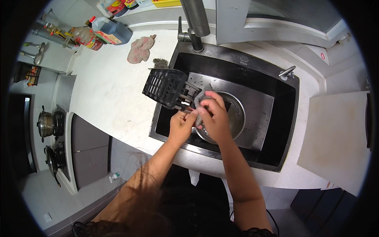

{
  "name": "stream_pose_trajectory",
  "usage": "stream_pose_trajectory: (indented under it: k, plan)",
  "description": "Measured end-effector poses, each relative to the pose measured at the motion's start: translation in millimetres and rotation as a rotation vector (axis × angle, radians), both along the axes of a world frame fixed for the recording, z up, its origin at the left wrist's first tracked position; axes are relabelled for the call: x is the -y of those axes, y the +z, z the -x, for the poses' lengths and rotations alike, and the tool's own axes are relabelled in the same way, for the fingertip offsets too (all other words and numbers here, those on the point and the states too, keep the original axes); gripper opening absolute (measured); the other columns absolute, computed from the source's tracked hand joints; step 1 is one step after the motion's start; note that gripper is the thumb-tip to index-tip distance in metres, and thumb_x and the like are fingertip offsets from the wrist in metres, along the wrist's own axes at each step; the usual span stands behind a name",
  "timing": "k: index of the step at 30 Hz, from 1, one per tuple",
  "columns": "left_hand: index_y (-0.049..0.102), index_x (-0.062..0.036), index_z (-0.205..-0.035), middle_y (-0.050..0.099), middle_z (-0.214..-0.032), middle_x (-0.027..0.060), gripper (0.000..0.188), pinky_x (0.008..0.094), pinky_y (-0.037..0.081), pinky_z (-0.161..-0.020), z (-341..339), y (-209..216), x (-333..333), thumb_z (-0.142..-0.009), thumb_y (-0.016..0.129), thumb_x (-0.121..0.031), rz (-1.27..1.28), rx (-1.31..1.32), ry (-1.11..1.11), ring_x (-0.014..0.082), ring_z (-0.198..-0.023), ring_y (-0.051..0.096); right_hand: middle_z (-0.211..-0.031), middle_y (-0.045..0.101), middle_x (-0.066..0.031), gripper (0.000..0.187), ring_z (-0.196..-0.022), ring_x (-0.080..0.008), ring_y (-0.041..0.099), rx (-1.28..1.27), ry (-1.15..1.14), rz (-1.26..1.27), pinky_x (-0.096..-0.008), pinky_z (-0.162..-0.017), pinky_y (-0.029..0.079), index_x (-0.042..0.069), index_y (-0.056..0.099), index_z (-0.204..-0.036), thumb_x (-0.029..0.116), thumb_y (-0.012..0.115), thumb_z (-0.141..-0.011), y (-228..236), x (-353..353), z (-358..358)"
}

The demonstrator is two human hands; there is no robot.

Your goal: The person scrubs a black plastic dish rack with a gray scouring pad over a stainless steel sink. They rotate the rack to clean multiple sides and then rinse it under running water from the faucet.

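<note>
White countertop [112, 91] near a window [292, 14] surrounds the sink [282, 114] beneath grey cloth [200, 96].

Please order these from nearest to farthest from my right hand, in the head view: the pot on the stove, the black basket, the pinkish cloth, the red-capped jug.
From the right hand:
1. Black basket, just to its left.
2. Pinkish cloth, upper left, on the counter.
3. Red-capped jug, beyond that cloth.
4. Pot, at the far left.

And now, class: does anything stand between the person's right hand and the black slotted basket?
Yes: the grey cloth, held in the right hand, lies between that hand and the black slotted basket, at the basket's sink-side end.
</note>
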State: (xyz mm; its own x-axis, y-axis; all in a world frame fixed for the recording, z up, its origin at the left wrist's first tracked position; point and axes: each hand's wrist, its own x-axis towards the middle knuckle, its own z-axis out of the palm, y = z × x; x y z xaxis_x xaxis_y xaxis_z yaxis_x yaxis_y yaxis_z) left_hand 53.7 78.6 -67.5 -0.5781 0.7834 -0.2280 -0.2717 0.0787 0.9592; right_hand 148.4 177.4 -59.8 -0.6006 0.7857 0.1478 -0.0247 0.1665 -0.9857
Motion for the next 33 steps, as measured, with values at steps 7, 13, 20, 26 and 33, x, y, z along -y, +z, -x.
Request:
stream_pose_trajectory:
  k: [7, 13, 20, 26, 33]
  plan:
    - [0.062, 0.0017, -0.093, 0.066, -0.065, 0.0052, 0.019, 0.0218, 0.048, -0.057, 0, -5, 0, -0.091, 0.060, -0.017, 0.092, -0.161, -0.009, 0.0076, -0.059, 0.061, -0.110, 0.058, -0.0130, 0.010, -0.084, -0.0203, 0.061, -0.002, -0.052, 0.131, -0.0301, -0.068, 0.049, 0.000, 0.059, -0.088, 0.007, 0.062, -0.082, -10, -18, -11]
    - [0.061, 0.0044, -0.068, 0.059, -0.055, 0.0141, 0.022, 0.0302, 0.042, -0.047, 12, -1, 7, -0.084, 0.061, -0.012, 0.359, -0.575, -0.207, 0.0160, -0.046, 0.055, -0.100, 0.062, -0.0107, 0.017, -0.069, -0.0103, 0.058, 0.042, 0.067, 0.041, -0.0248, -0.055, 0.047, -0.001, 0.061, -0.099, 0.009, 0.063, -0.084, 33, -1, 22]
    - [0.063, 0.0047, -0.069, 0.060, -0.057, 0.0137, 0.022, 0.0310, 0.042, -0.048, 15, -4, 12, -0.084, 0.060, -0.011, 0.367, -0.541, -0.243, 0.0169, -0.047, 0.055, -0.098, 0.060, -0.0111, 0.022, -0.070, -0.0192, 0.059, 0.083, 0.109, -0.193, -0.0290, -0.061, 0.047, -0.003, 0.060, -0.102, 0.011, 0.062, -0.084, 25, -1, 25]
    - [0.066, 0.0033, -0.077, 0.062, -0.061, 0.0106, 0.019, 0.0275, 0.043, -0.052, 14, 29, 19, -0.084, 0.064, -0.014, 0.485, -0.399, -0.307, 0.0112, -0.054, 0.056, -0.093, 0.059, -0.0114, 0.018, -0.074, -0.0213, 0.058, 0.096, 0.174, -0.068, -0.0295, -0.067, 0.047, -0.005, 0.060, -0.096, 0.008, 0.061, -0.084, 33, 1, 25]
    - [0.065, 0.0026, -0.080, 0.065, -0.071, 0.0056, 0.020, 0.0201, 0.046, -0.057, 7, 64, 53, -0.082, 0.071, -0.017, 0.447, -0.168, -0.081, 0.0068, -0.066, 0.059, -0.088, 0.060, -0.0132, 0.015, -0.073, -0.0280, 0.061, 0.046, 0.084, -0.102, -0.0330, -0.065, 0.048, -0.003, 0.063, -0.091, 0.008, 0.062, -0.081, 30, 16, 17]
